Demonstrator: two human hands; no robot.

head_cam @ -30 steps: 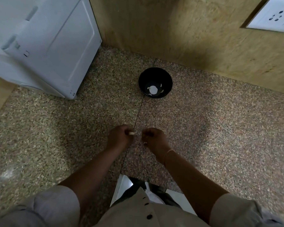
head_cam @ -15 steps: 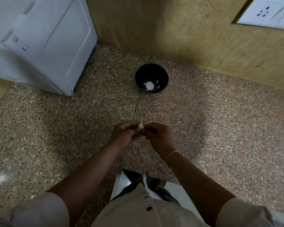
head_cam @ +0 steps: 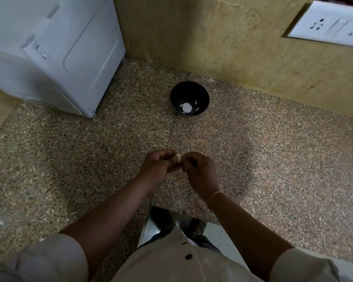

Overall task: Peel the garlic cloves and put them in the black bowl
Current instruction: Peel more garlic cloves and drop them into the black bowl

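A pale garlic clove [head_cam: 177, 158] sits between my two hands above the speckled granite counter. My left hand [head_cam: 158, 164] holds it with curled fingers. My right hand [head_cam: 198, 167] meets it from the right, fingertips pinching at the clove's side. The black bowl [head_cam: 204, 94] stands farther back near the wall, apart from both hands. Inside it lie several white peeled garlic pieces [head_cam: 186, 107].
A white appliance [head_cam: 55, 51] stands at the back left of the granite counter [head_cam: 69, 159]. A yellowish stone wall [head_cam: 222, 37] runs behind the bowl, with a white socket plate [head_cam: 330, 25] at the upper right. The counter's front edge [head_cam: 183, 214] is by my body.
My hands were slightly apart, then came together on the clove. The view has shifted, so the bowl and hands sit a little differently in frame.
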